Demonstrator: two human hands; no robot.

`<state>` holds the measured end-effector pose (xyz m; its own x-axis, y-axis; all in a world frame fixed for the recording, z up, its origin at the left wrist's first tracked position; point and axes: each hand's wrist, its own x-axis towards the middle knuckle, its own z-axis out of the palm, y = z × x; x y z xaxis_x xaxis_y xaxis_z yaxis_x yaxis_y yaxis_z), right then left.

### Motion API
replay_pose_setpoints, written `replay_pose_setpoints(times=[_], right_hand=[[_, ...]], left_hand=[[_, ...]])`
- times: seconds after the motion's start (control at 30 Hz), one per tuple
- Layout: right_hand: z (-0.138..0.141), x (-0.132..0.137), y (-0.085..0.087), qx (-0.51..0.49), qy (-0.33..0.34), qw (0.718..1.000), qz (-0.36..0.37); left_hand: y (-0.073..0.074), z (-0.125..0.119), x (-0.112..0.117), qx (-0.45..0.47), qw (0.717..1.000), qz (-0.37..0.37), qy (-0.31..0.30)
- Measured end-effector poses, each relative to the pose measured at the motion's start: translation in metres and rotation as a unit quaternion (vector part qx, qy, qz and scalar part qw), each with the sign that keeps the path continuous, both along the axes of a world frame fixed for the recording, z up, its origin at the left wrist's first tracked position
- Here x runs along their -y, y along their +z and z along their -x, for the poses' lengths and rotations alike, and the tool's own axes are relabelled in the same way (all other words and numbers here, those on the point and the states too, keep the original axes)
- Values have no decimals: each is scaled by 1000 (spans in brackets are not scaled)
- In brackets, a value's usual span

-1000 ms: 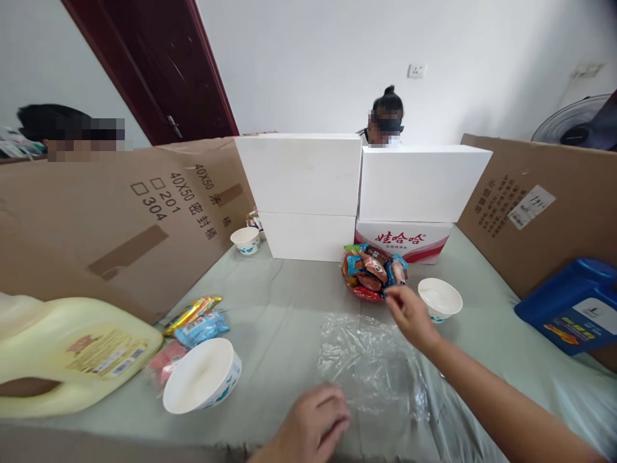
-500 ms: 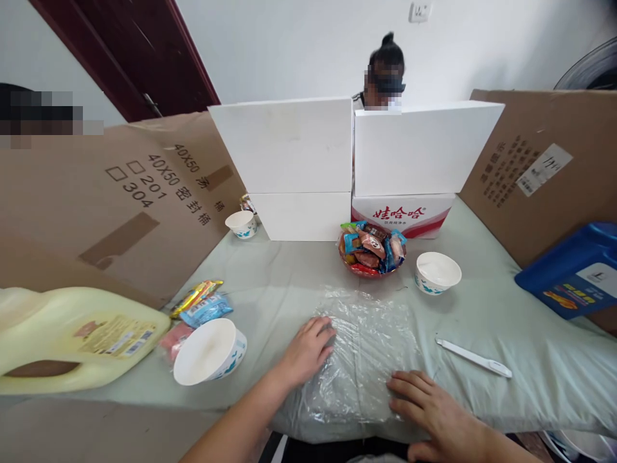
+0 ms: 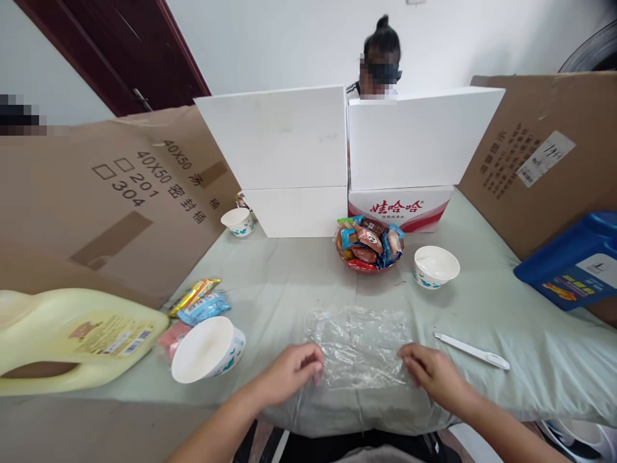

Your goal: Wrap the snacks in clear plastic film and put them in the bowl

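Note:
A crinkled clear plastic bag (image 3: pixel 361 347) lies flat on the cloth-covered table in front of me. At its near left corner, my left hand (image 3: pixel 292 373) has its fingers curled, with thumb and forefinger pinched on the plastic edge. Across from it, my right hand (image 3: pixel 436 373) grips the right edge between bent fingers and thumb. Part of each grip is hidden by the fingers. Right of the bag rests a white utility knife (image 3: pixel 471 350), apart from my right hand. A tilted white paper bowl (image 3: pixel 207 350) stands to the left of my left hand.
Behind the bag are a red bowl of wrapped snacks (image 3: pixel 369 265), a paper bowl (image 3: pixel 436 267) and white boxes (image 3: pixel 299 212). Snack packets (image 3: pixel 205 308) and a pale yellow jug (image 3: pixel 81 341) lie left; a blue bottle (image 3: pixel 569 260) leans right. A person (image 3: pixel 380 58) sits beyond.
My hands have gone from lying spread on the plastic to pinching its side edges. The plastic's near edge has moved away from me, and it covers less depth.

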<state>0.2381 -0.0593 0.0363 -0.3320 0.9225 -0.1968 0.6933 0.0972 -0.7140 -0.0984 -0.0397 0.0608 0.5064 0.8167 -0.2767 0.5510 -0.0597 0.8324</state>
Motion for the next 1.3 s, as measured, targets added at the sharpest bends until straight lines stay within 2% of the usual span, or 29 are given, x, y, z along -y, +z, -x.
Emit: replay_pose_setpoints(times=[0.1,0.17,0.27,0.37,0.43,0.5,0.57,0.67,0.73,0.8,0.93,1.0,1.2,1.3], right_hand=[[10,-28,-1,27,-46,998,-41],[18,-45,-3,41,-64,996,-55],[28,-63,-9,76,-87,992,-55],[33,-70,-15,111,-101,987,-60],[36,-70,-18,132,-101,984,-66],[38,-68,-20,150,-97,981,-72],[40,-66,-20,168,-92,978,-78],[40,-64,-22,197,-87,973,-88],[37,-64,-24,217,-90,967,-95],[32,-65,-25,235,-97,962,-100],[25,-67,-26,256,-104,955,-106],[24,-67,-27,266,-112,951,-108],[25,-68,-29,284,-132,942,-125],[25,-66,-31,277,-128,939,-158]], left_hand=[[-7,-10,-24,-40,993,-37,105],[-12,-16,-36,-135,976,-94,143],[-20,-22,-43,-266,937,-148,168],[-27,-24,-41,-325,905,-189,200],[-31,-28,-36,-347,870,-279,213],[-35,-36,-30,-318,849,-385,172],[-38,-47,-25,-245,861,-440,68],[-43,-62,-22,-186,880,-430,-81],[-47,-66,-23,-200,886,-401,-124],[-50,-65,-24,-219,891,-371,-142],[-54,-62,-24,-228,901,-345,-133],[-53,-61,-24,-228,903,-349,-106],[-44,-50,-38,-251,898,-355,69],[-40,-43,-50,-249,898,-346,111]])
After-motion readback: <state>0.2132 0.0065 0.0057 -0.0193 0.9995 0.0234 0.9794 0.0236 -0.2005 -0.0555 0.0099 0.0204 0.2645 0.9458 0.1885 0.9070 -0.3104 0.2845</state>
